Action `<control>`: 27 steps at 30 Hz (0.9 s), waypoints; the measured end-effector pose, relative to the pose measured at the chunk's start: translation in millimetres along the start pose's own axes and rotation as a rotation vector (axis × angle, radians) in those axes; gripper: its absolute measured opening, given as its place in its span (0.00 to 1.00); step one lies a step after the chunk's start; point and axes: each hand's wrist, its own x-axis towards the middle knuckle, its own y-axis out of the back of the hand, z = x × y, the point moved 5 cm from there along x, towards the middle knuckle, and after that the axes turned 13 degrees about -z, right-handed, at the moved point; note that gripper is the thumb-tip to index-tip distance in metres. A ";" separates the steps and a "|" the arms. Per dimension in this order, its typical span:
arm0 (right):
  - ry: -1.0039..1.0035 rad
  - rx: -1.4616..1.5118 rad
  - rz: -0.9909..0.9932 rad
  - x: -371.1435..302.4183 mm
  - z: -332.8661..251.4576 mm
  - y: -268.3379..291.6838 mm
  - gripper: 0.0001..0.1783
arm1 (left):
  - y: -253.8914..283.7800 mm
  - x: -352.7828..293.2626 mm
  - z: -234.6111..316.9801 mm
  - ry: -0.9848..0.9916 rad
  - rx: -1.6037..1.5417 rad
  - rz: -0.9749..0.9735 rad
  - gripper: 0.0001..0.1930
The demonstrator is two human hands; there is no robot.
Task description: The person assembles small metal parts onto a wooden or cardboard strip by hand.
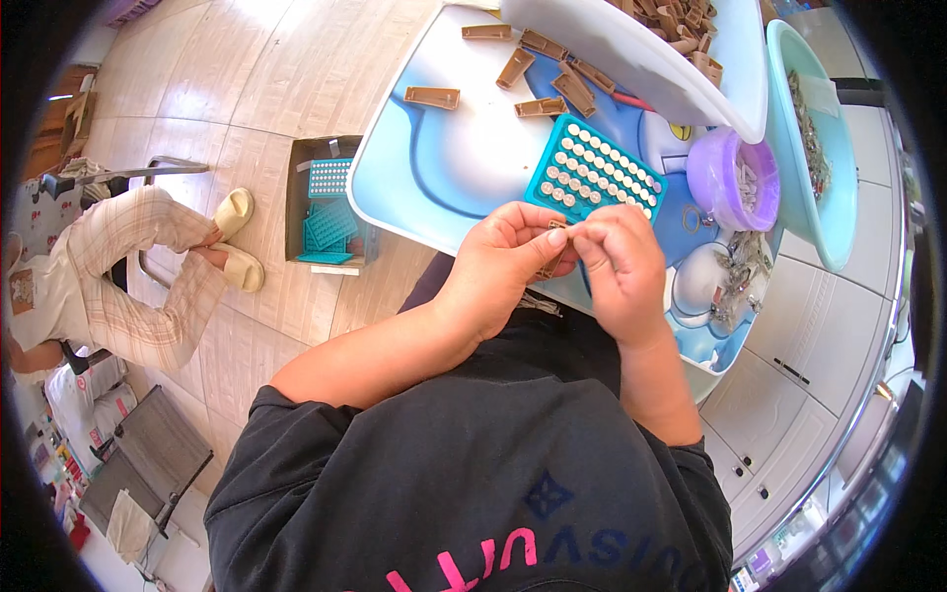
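In front of my body, my left hand (508, 255) is closed around a small brown plastic casing (549, 267), with the thumb lying along it. My right hand (628, 268) meets it there, thumb and forefinger pinched together at the casing's upper end. Whatever the right fingertips grip is too small to make out. Just beyond both hands lies a teal tray (552, 141) with rows of round, whitish button-like pieces. Several more brown casings (432, 98) are scattered over the far part of the blue-and-white table (395, 187).
A white bin (730, 89) of brown casings stands at the far right. Beside it are a purple bowl (705, 168) of small pieces, a pale green basin (838, 217) and loose metal parts (735, 286). A box (299, 212) with teal trays is on the floor; another person (148, 257) sits left.
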 end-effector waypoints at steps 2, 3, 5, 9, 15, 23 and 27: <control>-0.010 0.058 0.021 13.6 3.5 10.6 0.04 | 0.6 -0.7 -0.3 0.012 -0.002 -0.001 0.08; 0.029 -0.004 0.039 23.5 0.7 15.3 0.07 | 0.6 -1.0 -1.3 0.027 -0.003 -0.004 0.07; 0.089 -0.077 0.026 51.5 -9.0 13.0 0.08 | -1.6 -1.8 0.1 0.026 0.002 0.006 0.06; 0.254 -0.323 -0.099 104.0 -18.8 -30.2 0.12 | -3.5 2.0 -0.9 0.004 0.047 0.014 0.05; 0.145 -0.558 -0.351 156.8 -13.1 -84.8 0.15 | -7.9 5.6 3.6 -0.003 0.070 0.005 0.07; 0.269 -0.189 -0.152 122.4 -19.1 -24.5 0.11 | -4.4 1.6 2.8 0.032 -0.013 -0.001 0.08; 0.152 0.010 0.015 60.3 -19.1 8.1 0.13 | -4.4 1.0 3.5 0.020 -0.096 -0.008 0.08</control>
